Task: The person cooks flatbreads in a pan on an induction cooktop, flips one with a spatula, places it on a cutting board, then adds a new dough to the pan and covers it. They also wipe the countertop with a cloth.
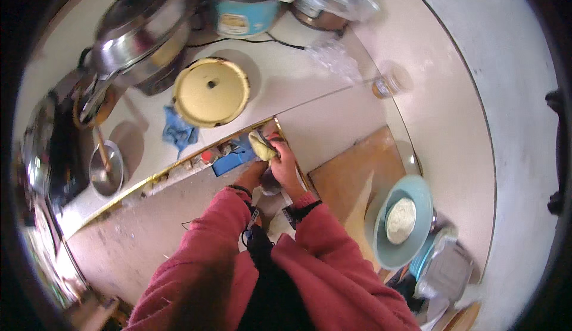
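My right hand [282,160] grips a pale yellow item [262,146] with a dark edge, just beyond the counter's front corner. Blur keeps me from telling exactly what it is; some red shows beside my right fingers. Close to its lower side is my left hand [254,174], with its fingers mostly hidden, so whether it holds the item is unclear. Below both hands, a dark rounded thing [270,182] is partly covered. A blue box [230,161] and a red cap [206,156] lie lower down, left of my hands, along the counter's edge.
A yellow enamel lid [211,92] and blue cloth [179,130] lie on the counter. Behind them stand a lidded steel pot [138,45] and blue rice cooker [246,14]. On the right, a light blue basin [380,241] holding white powder adjoins a wooden board [353,166].
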`<act>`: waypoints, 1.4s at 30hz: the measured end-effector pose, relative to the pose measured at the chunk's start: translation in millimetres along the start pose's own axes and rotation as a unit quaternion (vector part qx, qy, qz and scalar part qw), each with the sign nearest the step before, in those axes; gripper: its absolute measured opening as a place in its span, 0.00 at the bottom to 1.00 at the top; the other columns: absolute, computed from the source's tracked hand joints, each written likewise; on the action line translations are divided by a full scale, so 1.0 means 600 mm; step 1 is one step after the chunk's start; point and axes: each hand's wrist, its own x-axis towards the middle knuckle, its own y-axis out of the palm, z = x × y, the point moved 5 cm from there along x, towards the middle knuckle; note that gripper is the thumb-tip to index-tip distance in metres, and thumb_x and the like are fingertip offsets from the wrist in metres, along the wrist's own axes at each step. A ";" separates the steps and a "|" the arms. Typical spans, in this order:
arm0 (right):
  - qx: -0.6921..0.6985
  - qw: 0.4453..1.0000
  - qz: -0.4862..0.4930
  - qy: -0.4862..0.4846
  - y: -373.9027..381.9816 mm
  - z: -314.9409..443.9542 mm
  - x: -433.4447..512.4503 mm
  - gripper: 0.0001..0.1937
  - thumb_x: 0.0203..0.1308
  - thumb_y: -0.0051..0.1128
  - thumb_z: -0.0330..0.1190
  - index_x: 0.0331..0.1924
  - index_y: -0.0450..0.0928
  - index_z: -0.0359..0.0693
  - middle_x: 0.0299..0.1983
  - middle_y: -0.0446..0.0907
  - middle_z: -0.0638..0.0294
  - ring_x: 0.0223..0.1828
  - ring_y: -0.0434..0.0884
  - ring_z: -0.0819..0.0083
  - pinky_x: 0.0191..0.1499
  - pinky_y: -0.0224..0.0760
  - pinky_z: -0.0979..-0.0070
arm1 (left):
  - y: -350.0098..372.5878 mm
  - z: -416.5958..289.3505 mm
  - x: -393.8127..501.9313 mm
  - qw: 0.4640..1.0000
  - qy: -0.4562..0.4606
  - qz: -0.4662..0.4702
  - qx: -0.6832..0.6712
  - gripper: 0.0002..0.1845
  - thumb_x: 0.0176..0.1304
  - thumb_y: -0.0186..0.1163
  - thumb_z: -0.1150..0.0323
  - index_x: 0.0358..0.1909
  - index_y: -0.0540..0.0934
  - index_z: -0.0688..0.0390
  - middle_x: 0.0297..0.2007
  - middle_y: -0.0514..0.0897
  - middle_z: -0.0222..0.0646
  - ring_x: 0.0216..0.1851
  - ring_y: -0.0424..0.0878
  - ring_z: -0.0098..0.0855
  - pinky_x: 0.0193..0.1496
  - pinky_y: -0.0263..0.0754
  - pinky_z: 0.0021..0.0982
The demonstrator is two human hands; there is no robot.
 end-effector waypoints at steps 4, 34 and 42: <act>0.064 0.996 0.060 0.020 0.046 0.017 -0.040 0.17 0.56 0.52 0.18 0.51 0.75 0.33 0.52 0.78 0.48 0.56 0.76 0.52 0.60 0.68 0.64 | -0.117 0.063 -0.107 0.997 -0.047 -0.059 0.010 0.19 0.72 0.46 0.53 0.36 0.79 0.56 0.27 0.81 0.31 0.22 0.76 0.30 0.22 0.70 0.31; 0.113 0.557 0.759 -0.320 0.553 0.834 -0.861 0.17 0.59 0.57 0.21 0.54 0.76 0.28 0.47 0.80 0.61 0.47 0.77 0.75 0.52 0.71 0.77 | -0.557 1.161 -0.995 0.035 0.432 -0.390 -0.812 0.28 0.72 0.38 0.47 0.40 0.76 0.64 0.27 0.81 0.39 0.21 0.77 0.33 0.15 0.63 0.23; 0.127 0.487 0.846 -0.174 0.580 0.903 -1.039 0.27 0.56 0.54 0.17 0.63 0.67 0.27 0.59 0.75 0.55 0.61 0.74 0.67 0.64 0.64 0.73 | -0.432 1.304 -0.992 0.263 -0.148 -0.695 -0.653 0.50 0.57 0.58 0.35 0.71 0.60 0.62 0.71 0.59 0.55 0.73 0.56 0.45 0.67 0.63 0.42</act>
